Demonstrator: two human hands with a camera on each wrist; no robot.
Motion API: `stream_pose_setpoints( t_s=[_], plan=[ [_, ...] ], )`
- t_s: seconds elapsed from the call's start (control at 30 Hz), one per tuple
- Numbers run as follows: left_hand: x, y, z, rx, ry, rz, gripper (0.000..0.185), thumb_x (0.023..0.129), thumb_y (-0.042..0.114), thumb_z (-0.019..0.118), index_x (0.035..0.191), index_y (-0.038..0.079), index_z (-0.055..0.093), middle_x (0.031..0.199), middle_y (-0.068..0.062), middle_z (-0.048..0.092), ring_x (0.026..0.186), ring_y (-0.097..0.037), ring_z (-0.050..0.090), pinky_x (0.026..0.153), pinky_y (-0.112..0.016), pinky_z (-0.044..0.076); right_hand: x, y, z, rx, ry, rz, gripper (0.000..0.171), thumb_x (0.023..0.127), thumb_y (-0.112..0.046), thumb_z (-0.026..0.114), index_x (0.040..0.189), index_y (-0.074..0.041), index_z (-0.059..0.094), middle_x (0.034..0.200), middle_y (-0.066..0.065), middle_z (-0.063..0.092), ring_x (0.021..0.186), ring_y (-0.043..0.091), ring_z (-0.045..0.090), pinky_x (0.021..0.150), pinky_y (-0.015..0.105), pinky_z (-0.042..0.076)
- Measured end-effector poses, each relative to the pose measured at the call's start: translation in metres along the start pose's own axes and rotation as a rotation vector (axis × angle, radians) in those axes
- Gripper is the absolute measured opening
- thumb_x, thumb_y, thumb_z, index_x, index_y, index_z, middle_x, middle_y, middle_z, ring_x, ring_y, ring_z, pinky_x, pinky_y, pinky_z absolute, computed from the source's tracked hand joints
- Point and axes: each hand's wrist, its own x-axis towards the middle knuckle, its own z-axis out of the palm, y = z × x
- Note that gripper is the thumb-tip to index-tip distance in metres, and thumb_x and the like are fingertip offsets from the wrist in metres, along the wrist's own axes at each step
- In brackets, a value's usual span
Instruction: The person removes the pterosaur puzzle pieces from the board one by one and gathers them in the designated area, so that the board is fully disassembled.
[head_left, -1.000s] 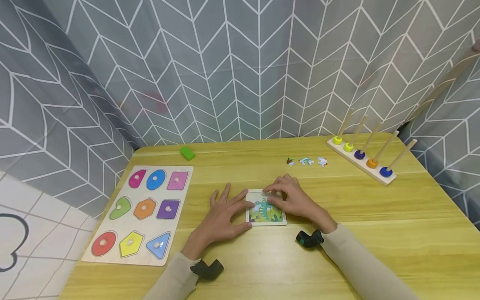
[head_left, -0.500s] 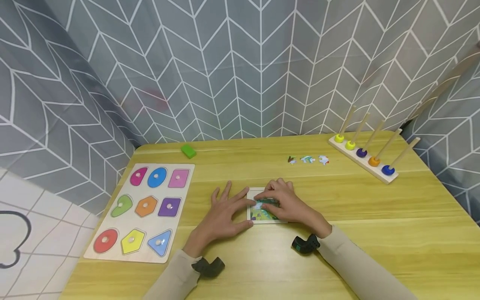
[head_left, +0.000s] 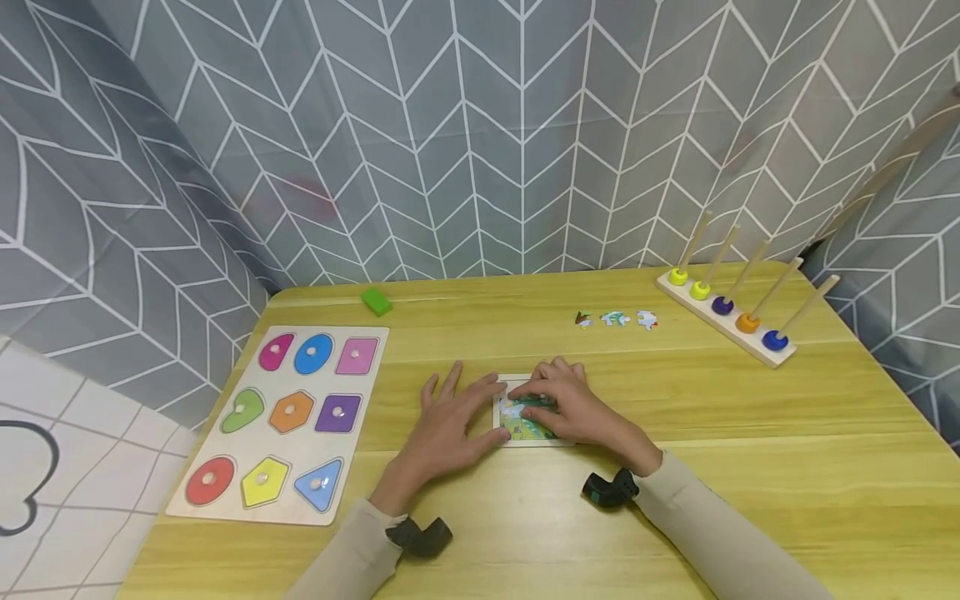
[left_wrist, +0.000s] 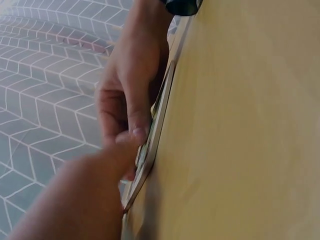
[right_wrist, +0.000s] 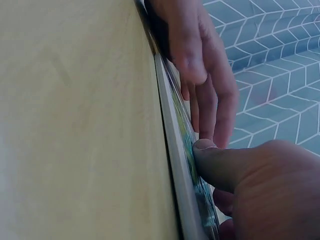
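Observation:
A small jigsaw tray point(head_left: 525, 427) with a green picture lies flat on the yellow wooden table point(head_left: 750, 433). My left hand point(head_left: 450, 417) rests flat beside it, fingers spread and straight, with index finger and thumb against the tray's left edge. My right hand point(head_left: 562, 400) lies over the tray's upper part, its bent fingers pressing down on the picture. The right wrist view shows the thumb point(right_wrist: 235, 165) pushed flat onto the puzzle surface point(right_wrist: 186, 145). In the left wrist view the right hand's fingertips point(left_wrist: 139, 132) sit on the tray's edge point(left_wrist: 159, 115). What lies under the right hand is hidden.
Three loose puzzle pieces point(head_left: 615, 319) lie behind the tray to the right. A shape board point(head_left: 288, 417) with coloured knob pieces fills the left side. A green block point(head_left: 377, 302) sits at the back, a peg rack with rings point(head_left: 731, 312) at the far right.
My right hand has slid from the tray's top edge down over the picture and now presses on it. The left hand has stayed at the tray's left edge.

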Motion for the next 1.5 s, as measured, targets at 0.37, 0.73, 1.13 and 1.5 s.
stream_pose_setpoints(
  t_s=[0.37,0.73,1.13,1.5],
  plan=[
    [0.0001,0.0019,0.0027,0.139,0.020,-0.082,0.068,0.090,0.071,0.053,0.151,0.041,0.048,0.168,0.003,0.030,0.157,-0.048,0.009,0.116,-0.076,0.006,-0.0004,0.0007,-0.0037,0.018,-0.041,0.007,0.027,0.088,-0.020,0.078,0.116,-0.019,0.077,0.088,-0.005,0.061,0.081,0.007,0.032,0.076,0.034,0.017],
    [-0.0004,0.0058,0.0007,0.109,0.014,-0.135,0.068,0.088,0.071,0.055,0.149,0.042,0.050,0.168,0.000,0.031,0.157,-0.048,0.009,0.116,-0.076,0.003,-0.0005,-0.0013,-0.0059,0.026,-0.054,0.019,0.026,0.090,-0.018,0.076,0.116,-0.021,0.075,0.087,-0.005,0.060,0.081,0.008,0.033,0.076,0.034,0.017],
    [0.0002,0.0069,0.0004,0.104,-0.003,-0.152,0.068,0.088,0.072,0.056,0.149,0.043,0.050,0.168,0.001,0.031,0.157,-0.047,0.008,0.116,-0.077,0.003,-0.0004,-0.0002,-0.0050,0.032,-0.046,0.021,0.027,0.090,-0.020,0.076,0.116,-0.022,0.075,0.088,-0.007,0.062,0.082,0.012,0.039,0.076,0.034,0.018],
    [0.0001,0.0067,0.0007,0.094,0.010,-0.144,0.067,0.088,0.071,0.057,0.149,0.042,0.051,0.167,0.000,0.033,0.157,-0.048,0.009,0.115,-0.077,0.003,-0.0001,0.0009,-0.0048,0.063,-0.025,0.023,0.027,0.088,-0.018,0.079,0.114,-0.022,0.074,0.092,-0.008,0.067,0.085,0.012,0.042,0.077,0.034,0.019]
  ],
)
